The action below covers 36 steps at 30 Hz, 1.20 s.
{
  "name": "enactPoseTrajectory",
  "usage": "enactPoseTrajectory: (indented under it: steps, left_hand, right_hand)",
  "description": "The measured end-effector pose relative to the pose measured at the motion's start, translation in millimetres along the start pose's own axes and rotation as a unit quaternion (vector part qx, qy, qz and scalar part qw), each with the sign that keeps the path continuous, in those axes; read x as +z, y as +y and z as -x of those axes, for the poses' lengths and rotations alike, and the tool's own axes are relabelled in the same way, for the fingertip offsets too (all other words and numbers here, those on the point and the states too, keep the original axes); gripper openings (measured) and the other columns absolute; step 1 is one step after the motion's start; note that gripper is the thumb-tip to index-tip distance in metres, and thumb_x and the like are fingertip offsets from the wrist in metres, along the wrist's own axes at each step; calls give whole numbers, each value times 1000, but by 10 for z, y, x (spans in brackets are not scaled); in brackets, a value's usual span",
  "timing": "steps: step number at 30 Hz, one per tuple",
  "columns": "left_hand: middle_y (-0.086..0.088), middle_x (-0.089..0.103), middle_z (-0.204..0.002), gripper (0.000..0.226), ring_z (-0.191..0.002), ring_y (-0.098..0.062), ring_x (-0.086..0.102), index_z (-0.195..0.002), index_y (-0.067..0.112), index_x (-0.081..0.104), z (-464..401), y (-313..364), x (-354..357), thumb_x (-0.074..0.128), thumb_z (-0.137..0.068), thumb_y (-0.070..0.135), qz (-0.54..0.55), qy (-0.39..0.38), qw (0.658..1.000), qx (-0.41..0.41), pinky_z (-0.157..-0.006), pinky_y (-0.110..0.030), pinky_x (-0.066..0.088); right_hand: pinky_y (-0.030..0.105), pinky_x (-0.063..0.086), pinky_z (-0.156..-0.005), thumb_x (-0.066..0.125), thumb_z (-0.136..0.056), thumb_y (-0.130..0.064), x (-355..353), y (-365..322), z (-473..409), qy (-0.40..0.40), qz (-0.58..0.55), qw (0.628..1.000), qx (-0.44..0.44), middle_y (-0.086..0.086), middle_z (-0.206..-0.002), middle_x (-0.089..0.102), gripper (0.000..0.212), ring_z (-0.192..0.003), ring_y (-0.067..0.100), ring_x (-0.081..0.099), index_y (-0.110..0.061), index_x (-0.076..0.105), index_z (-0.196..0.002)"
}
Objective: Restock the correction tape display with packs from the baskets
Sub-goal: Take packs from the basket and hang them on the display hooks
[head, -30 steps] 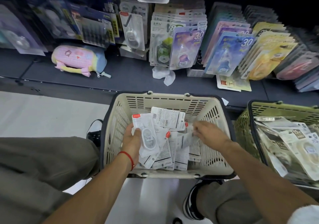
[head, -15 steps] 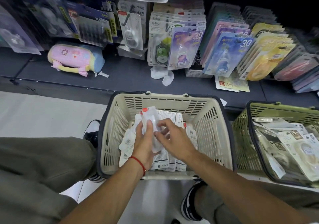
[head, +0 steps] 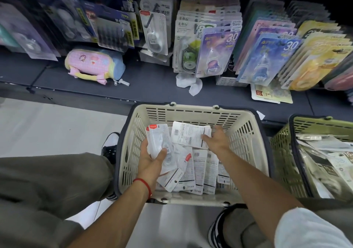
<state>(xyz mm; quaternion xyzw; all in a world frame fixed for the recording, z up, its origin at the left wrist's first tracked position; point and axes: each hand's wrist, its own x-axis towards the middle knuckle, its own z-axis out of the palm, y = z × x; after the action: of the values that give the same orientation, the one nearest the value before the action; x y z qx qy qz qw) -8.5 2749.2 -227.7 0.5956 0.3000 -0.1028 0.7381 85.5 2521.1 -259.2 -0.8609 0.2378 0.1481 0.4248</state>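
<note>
Left hand point(head: 152, 160) gripping a pack point(head: 158, 140), right hand point(head: 215, 139) pinches another pack's point(head: 188, 134) edge in the basket point(head: 191, 112); stacking them squarely should ease hanging.

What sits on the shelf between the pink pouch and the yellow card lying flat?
A crumpled white paper scrap, seen in the head view, between the pink pouch and the yellow card.
</note>
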Motion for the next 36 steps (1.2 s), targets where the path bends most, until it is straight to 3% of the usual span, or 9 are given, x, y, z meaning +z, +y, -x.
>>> enactPoseTrajectory:
  steps: [5,11,15,18,23,28,32,34,36]
  left_hand:
    - [20,76,-110,57,-93,0,76,-142,47,45,-52,123,-33,69,-101,15,-72,-28,991,110,-63,-19,60]
    - [46,61,-116,59,-105,22,61,-141,53,39,27,286,36,66,-103,16,-164,-71,964,198,-72,-4,53]
    - [25,50,-152,63,-139,-10,51,-157,39,35,47,275,94,67,-103,32,-217,-108,945,219,-113,-38,47]
    - [57,42,-133,62,-125,9,47,-147,59,32,129,275,138,63,-94,54,-245,-152,930,229,-98,-14,42]
    - [36,54,-135,59,-120,8,56,-137,71,35,172,75,136,68,-100,40,-267,-233,922,158,-80,-3,45]
    - [8,63,-141,62,-130,-16,61,-145,52,43,121,-35,17,75,-98,26,-216,-252,942,51,-102,-33,56]
    - [4,69,-137,63,-126,-18,66,-138,54,49,51,105,-17,80,-94,22,-161,-247,955,8,-109,-40,51]
    - [2,70,-137,66,-127,-22,66,-138,57,52,43,167,-18,82,-88,26,-124,-250,960,-10,-111,-49,49]
    - [-2,72,-134,60,-122,-29,70,-129,61,59,38,225,9,80,-83,27,-66,-259,963,-31,-101,-54,57]
  right_hand:
    - [13,52,-56,77,-91,-1,-22,-90,66,-52,-87,993,-56,-3,-117,67,69,-93,15,69,-32,45,-144]
    - [30,54,-84,67,-97,-9,-381,-213,347,-98,99,982,-129,-8,-131,57,28,-103,15,64,-28,67,-118]
    - [26,48,-63,64,-97,-19,-689,-397,531,-72,209,962,-160,-4,-125,60,19,-72,13,65,-32,64,-110]
    - [18,56,-55,67,-98,-21,-878,-507,592,-110,173,970,-128,-4,-123,62,6,-73,10,69,-26,72,-98]
    - [40,66,-74,74,-94,-13,-765,-454,781,-248,-80,965,25,10,-95,74,14,-76,21,78,-2,79,-101]
    - [44,62,-93,56,-99,-12,-672,-289,836,-345,-249,903,64,22,-114,71,22,-101,33,67,-1,76,-99]
    - [37,55,-107,65,-92,12,-758,-246,802,-397,-168,902,-14,17,-114,74,31,-111,27,70,2,71,-120]
    - [34,60,-97,75,-89,9,-784,-257,776,-346,-126,929,-33,9,-104,77,34,-100,22,74,-3,73,-121]
    - [29,60,-69,80,-89,-3,-802,-306,766,-303,-115,945,-42,5,-89,77,30,-77,19,70,-7,73,-118]
